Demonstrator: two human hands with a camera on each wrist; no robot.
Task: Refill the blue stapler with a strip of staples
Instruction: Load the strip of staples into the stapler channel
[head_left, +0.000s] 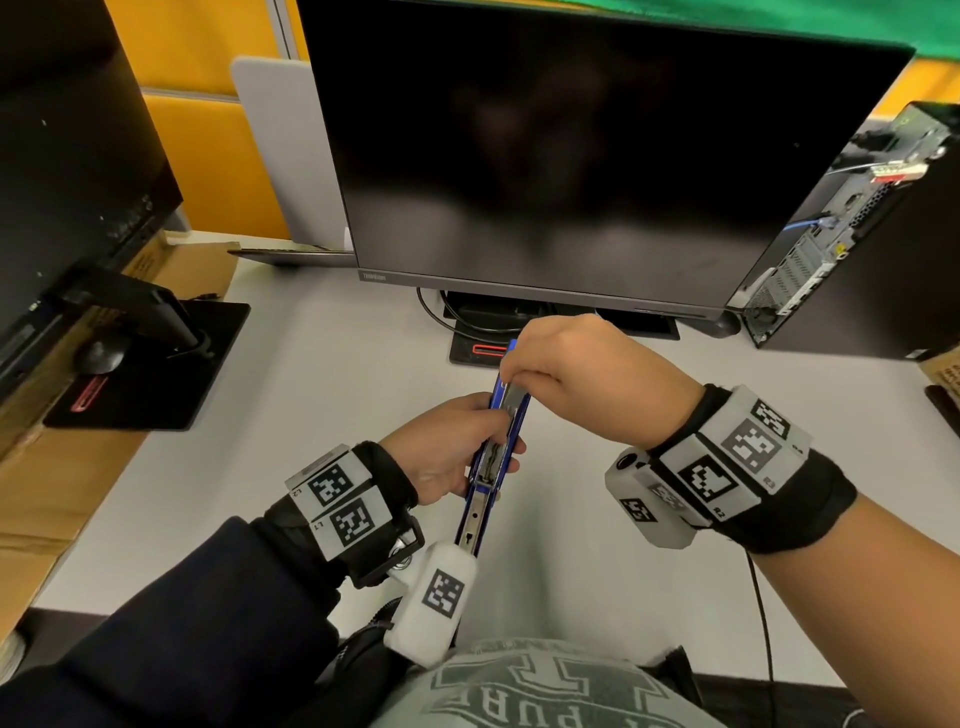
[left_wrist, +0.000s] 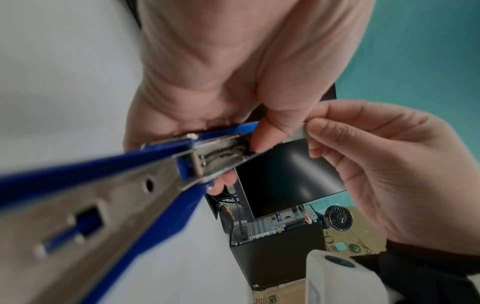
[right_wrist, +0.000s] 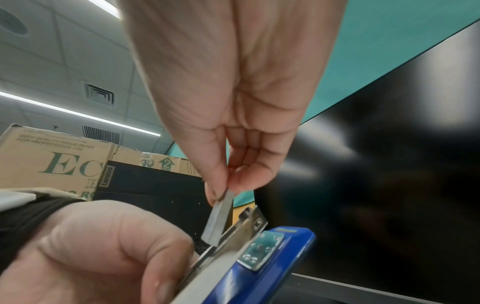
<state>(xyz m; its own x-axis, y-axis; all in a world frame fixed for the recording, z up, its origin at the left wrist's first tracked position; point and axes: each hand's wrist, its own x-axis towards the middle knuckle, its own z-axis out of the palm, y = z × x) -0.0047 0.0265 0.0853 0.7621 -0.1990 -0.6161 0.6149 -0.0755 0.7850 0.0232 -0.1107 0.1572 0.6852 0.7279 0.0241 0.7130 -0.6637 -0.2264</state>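
The blue stapler (head_left: 500, 457) is swung fully open above the desk, its metal staple channel (left_wrist: 223, 152) facing up. My left hand (head_left: 452, 447) grips the stapler around its middle, fingers curled round the body (right_wrist: 98, 253). My right hand (head_left: 550, 358) pinches a grey strip of staples (right_wrist: 221, 218) between thumb and forefinger. The strip tilts down, its lower end touching the front of the metal channel (right_wrist: 233, 232). In the left wrist view the strip (left_wrist: 298, 131) shows between my left thumb and the right fingertips. The blue base with its metal anvil plate (right_wrist: 262, 251) lies below the channel.
A black monitor (head_left: 571, 156) stands right behind my hands, its stand (head_left: 483, 348) on the white desk (head_left: 337, 374). A second monitor (head_left: 67, 182) sits at left, a computer tower (head_left: 857, 234) at right, cardboard boxes (right_wrist: 52, 158) along the left side.
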